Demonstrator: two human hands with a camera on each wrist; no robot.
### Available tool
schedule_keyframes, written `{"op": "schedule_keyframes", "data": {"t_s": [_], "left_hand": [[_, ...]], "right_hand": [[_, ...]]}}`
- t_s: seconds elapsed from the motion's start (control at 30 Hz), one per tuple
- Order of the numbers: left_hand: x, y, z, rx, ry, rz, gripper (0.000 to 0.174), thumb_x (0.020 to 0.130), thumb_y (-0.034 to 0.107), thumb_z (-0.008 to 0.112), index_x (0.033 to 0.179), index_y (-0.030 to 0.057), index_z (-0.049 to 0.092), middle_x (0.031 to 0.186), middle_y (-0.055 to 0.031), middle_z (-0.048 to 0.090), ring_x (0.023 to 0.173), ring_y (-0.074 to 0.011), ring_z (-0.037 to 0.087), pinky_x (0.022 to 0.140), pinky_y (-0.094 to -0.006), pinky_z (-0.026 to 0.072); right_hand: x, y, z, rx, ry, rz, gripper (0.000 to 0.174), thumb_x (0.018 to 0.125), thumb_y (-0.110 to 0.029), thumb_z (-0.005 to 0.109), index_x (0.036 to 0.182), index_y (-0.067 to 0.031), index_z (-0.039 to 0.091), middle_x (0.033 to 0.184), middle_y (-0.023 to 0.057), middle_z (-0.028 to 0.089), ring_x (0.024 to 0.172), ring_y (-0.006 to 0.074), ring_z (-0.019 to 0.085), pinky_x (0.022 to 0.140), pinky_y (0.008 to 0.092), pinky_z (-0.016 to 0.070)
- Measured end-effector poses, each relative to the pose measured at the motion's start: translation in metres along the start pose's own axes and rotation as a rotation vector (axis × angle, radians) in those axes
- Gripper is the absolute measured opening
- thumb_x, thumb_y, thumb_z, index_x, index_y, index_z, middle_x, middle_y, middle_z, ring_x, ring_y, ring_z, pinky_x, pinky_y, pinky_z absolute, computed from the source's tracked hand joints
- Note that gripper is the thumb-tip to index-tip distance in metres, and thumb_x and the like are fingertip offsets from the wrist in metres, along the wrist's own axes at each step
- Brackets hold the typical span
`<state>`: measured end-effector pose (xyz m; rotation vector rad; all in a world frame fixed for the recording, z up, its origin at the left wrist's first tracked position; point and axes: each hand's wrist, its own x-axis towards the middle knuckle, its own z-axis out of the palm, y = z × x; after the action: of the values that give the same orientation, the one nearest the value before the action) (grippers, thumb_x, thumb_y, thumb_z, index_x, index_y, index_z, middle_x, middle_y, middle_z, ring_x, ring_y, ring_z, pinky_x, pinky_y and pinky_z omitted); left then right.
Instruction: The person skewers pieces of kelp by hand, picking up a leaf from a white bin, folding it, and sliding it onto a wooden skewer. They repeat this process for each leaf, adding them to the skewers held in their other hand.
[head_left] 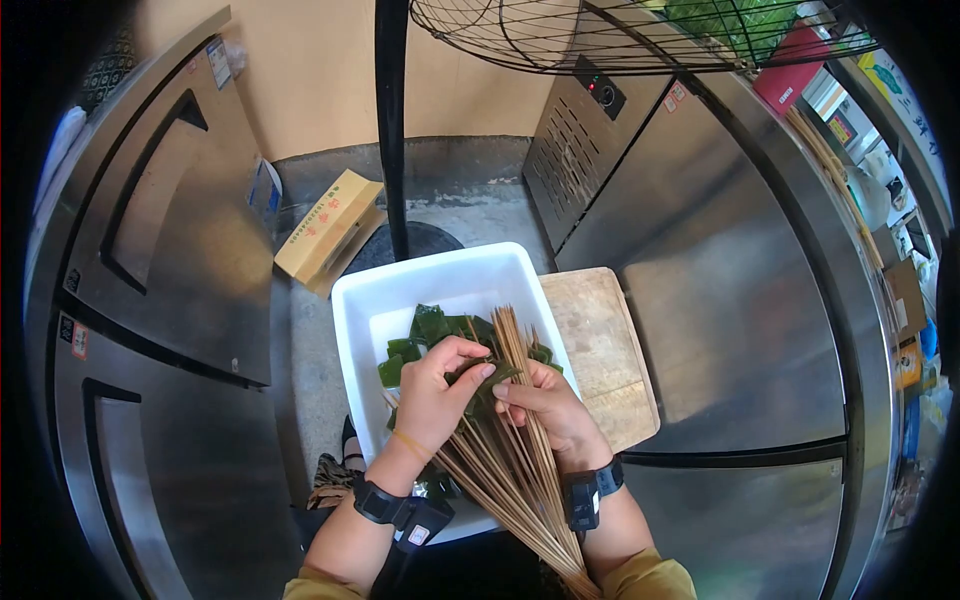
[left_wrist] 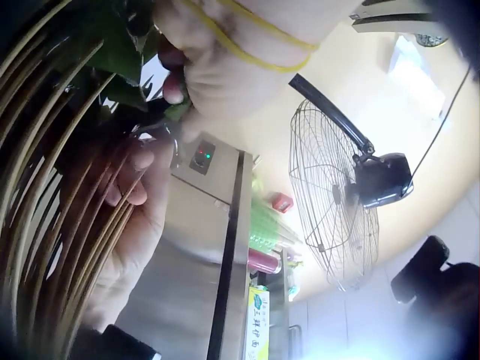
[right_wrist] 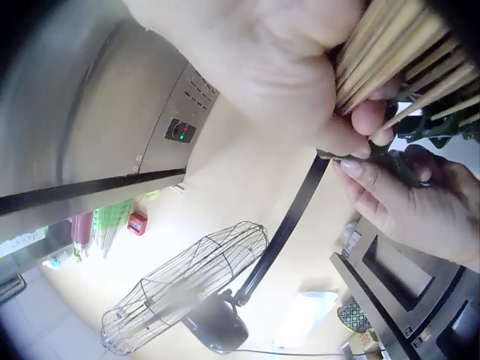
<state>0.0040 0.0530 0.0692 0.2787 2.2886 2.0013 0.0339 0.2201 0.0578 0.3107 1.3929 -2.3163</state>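
Two bare hands work over a white rectangular plastic tub (head_left: pixel 420 290) in the head view. The left hand (head_left: pixel 437 390), fingers curled, pinches a dark green, glossy, sheet-like piece (head_left: pixel 502 372) between thumb and fingers. The right hand (head_left: pixel 555 405) is curled round a fanned bundle of thin tan wooden skewers (head_left: pixel 548 480), its thumb at the same green piece, above the tub. Whether a skewer pierces the piece cannot be told; fingers cover it. Further folded green pieces (head_left: pixel 430 325) lie in the tub, partly hidden by hands and skewers. A tan cardboard carton (head_left: pixel 325 230) carries red and dark print, not reliably legible. A pale, worn wooden board (head_left: pixel 600 350) is partly covered by the tub. The black wire fan cage (head_left: pixel 560 71) is cut off at the top.

Left wrist view: a yellow-and-white printed package (left_wrist: pixel 258 322) reads 三鲜伊面; its smaller line is illegible. Skewers cross the right hand, blurred at the edge. A yellow elastic band (left_wrist: pixel 247 54) circles the left wrist.

Right wrist view: skewers are cut off at the upper edge; the left thumb presses the green piece.
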Motion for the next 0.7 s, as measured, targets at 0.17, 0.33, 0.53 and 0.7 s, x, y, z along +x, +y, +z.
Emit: {"op": "schedule_keyframes", "data": {"t_s": [0.17, 0.33, 0.53, 0.7], "left_hand": [[0.004, -0.018, 0.004, 0.122, 0.0, 0.001, 0.012, 0.08, 0.007, 0.067, 0.09, 0.0024, 0.062, 0.074, -0.0096, 0.067, 0.072, -0.0165, 0.067, 0.065, -0.0263, 0.049], [0.006, -0.019, 0.005, 0.346, -0.117, -0.067, 0.014, 0.081, 0.004, 0.064, 0.093, -0.0009, 0.061, 0.084, -0.0087, 0.068, 0.08, -0.0154, 0.066, 0.071, -0.0257, 0.049], [0.014, -0.031, -0.007, -0.085, -0.024, -0.15, 0.018, 0.084, 0.017, 0.064, 0.097, 0.0044, 0.063, 0.075, -0.0008, 0.062, 0.069, -0.008, 0.058, 0.057, -0.0229, 0.0452], [0.022, -0.045, -0.04, -1.144, 0.007, -0.426, 0.018, 0.089, 0.011, 0.053, 0.104, 0.0031, 0.057, 0.094, -0.007, 0.059, 0.081, -0.0138, 0.057, 0.067, -0.0223, 0.0473]], "right_hand": [[-0.007, -0.008, 0.004, 0.105, 0.046, -0.037, 0.007, 0.086, -0.008, 0.062, 0.089, -0.0055, 0.055, 0.072, 0.0008, 0.055, 0.054, 0.0065, 0.049, 0.048, 0.0182, 0.0398], [-0.012, -0.014, -0.006, 0.413, -0.153, -0.007, 0.015, 0.091, -0.017, 0.055, 0.092, -0.0025, 0.056, 0.079, 0.005, 0.056, 0.06, 0.0115, 0.052, 0.054, 0.022, 0.0436], [0.0, 0.003, -0.008, 0.431, -0.055, 0.147, 0.015, 0.09, -0.014, 0.054, 0.093, 0.0003, 0.057, 0.088, 0.0098, 0.059, 0.07, 0.0147, 0.055, 0.062, 0.0248, 0.0454], [0.001, 0.003, -0.004, 0.418, -0.051, 0.124, 0.013, 0.089, -0.01, 0.056, 0.093, 0.0019, 0.055, 0.087, 0.0099, 0.059, 0.068, 0.0154, 0.053, 0.061, 0.0261, 0.0448]]}}
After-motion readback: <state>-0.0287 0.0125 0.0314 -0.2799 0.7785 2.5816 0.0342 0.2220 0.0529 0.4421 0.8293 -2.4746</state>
